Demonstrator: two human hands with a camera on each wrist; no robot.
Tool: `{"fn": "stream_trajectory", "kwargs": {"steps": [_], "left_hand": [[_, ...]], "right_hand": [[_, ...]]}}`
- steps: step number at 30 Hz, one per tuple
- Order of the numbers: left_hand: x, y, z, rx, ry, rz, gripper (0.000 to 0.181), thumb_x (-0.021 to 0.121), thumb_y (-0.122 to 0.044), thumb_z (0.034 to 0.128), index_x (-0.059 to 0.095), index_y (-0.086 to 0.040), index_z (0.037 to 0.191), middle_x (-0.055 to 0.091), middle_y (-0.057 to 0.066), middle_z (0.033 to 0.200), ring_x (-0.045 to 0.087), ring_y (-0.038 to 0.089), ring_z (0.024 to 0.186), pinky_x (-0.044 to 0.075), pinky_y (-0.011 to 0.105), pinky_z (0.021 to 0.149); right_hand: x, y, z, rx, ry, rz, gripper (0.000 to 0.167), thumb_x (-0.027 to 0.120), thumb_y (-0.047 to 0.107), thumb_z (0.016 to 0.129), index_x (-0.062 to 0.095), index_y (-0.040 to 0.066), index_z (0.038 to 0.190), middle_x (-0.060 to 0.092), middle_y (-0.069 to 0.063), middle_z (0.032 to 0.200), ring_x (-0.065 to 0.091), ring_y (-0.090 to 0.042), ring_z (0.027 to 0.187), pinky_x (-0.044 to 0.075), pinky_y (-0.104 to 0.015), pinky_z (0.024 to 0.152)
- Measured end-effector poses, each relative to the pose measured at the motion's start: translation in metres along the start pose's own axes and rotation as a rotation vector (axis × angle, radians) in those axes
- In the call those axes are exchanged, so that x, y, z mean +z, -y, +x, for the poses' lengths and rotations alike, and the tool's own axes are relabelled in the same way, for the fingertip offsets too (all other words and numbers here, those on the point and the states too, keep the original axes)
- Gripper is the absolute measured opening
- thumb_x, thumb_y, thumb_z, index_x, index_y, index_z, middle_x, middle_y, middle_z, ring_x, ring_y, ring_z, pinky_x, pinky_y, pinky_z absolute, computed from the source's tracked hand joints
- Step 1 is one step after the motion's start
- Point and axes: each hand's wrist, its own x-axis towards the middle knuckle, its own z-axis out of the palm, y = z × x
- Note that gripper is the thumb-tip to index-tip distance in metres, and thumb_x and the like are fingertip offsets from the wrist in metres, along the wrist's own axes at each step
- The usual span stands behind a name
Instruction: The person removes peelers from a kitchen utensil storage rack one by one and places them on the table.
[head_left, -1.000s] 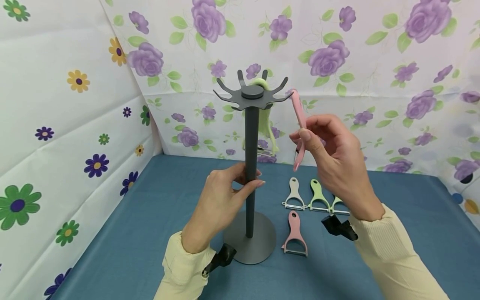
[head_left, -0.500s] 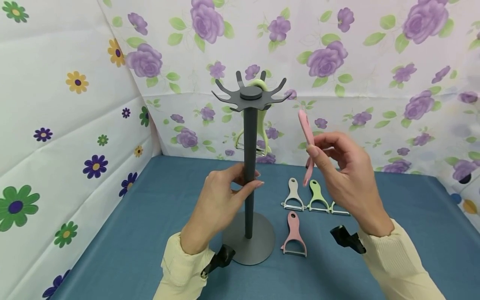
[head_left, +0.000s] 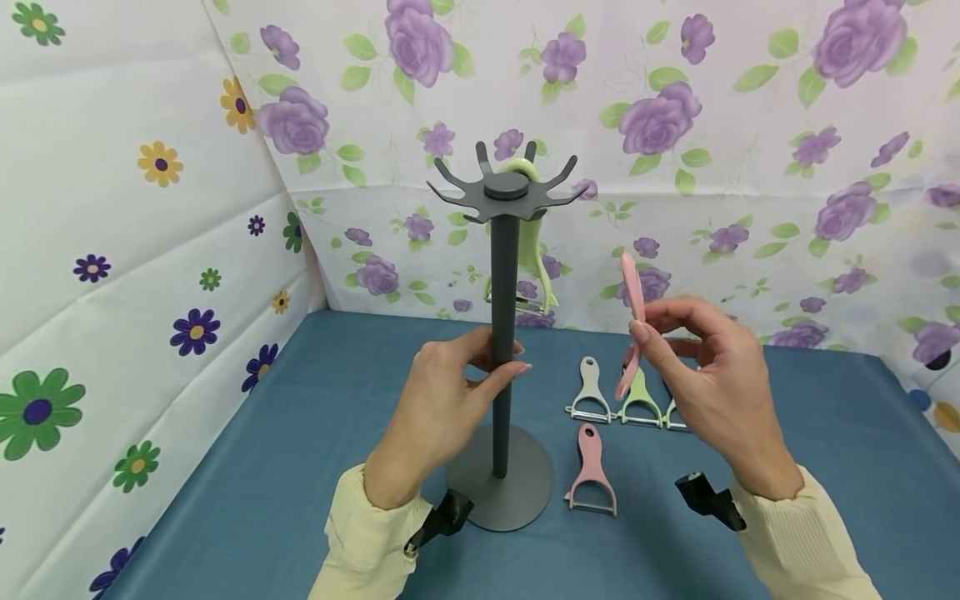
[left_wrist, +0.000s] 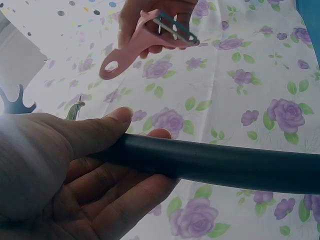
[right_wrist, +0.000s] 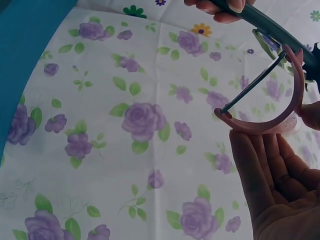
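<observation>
My left hand grips the dark grey post of an upright stand, thumb and fingers on either side. Hooks fan out from the stand's top, and on a rear one hangs a green peeler. To the right of the stand, my right hand pinches a pink peeler in the air, handle end up, apart from the hooks. In the right wrist view the fingers touch the curved frame of the pink peeler and its blade shows. The left wrist view shows its handle hole.
On the blue cloth lie a white peeler, a green peeler, another green one partly behind my right hand, and a pink peeler nearer me. The round base stands left of them. Floral cloth hangs behind.
My right hand has moved down and to the right with the pink peeler, away from the hook tip it was at. The hanging green peeler swings a little. My left hand stays on the post.
</observation>
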Motion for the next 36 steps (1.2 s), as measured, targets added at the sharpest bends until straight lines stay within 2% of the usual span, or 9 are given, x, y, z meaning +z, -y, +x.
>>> {"fn": "stream_trajectory", "kwargs": {"steps": [5,14,25,36], "left_hand": [[0.000,0.000,0.000,0.001,-0.002,0.009,0.013,0.076,-0.022,0.0934,0.073,-0.015,0.104,0.076,-0.001,0.084,0.071,0.007,0.079,0.059,0.018,0.064],[0.001,0.000,0.000,-0.010,0.005,0.006,0.013,0.075,-0.022,0.0935,0.073,-0.015,0.104,0.076,0.000,0.085,0.071,0.007,0.079,0.059,0.018,0.065],[0.001,0.000,0.000,-0.014,0.000,-0.001,0.013,0.076,-0.022,0.0930,0.074,-0.015,0.104,0.076,-0.001,0.084,0.071,0.006,0.081,0.059,0.018,0.066],[0.002,0.001,0.000,-0.013,-0.002,-0.005,0.013,0.076,-0.021,0.0935,0.074,-0.015,0.104,0.075,-0.002,0.083,0.071,0.006,0.080,0.059,0.019,0.066]], "right_hand": [[-0.003,-0.004,-0.005,0.040,-0.021,-0.028,0.017,0.074,0.009,0.094,0.074,0.012,0.110,0.069,0.009,0.097,0.068,-0.006,0.088,0.056,-0.010,0.077],[-0.005,-0.014,-0.014,0.067,-0.040,-0.044,0.019,0.078,0.008,0.090,0.075,0.012,0.109,0.070,0.010,0.091,0.068,-0.004,0.084,0.057,-0.010,0.074],[-0.006,-0.020,-0.018,0.063,-0.043,-0.050,0.016,0.078,0.011,0.091,0.073,0.011,0.107,0.070,0.004,0.089,0.068,-0.005,0.081,0.057,-0.012,0.069],[-0.007,-0.024,-0.021,0.092,-0.039,-0.065,0.015,0.078,0.014,0.092,0.073,0.014,0.105,0.069,0.003,0.090,0.067,-0.006,0.083,0.057,-0.013,0.066]]}}
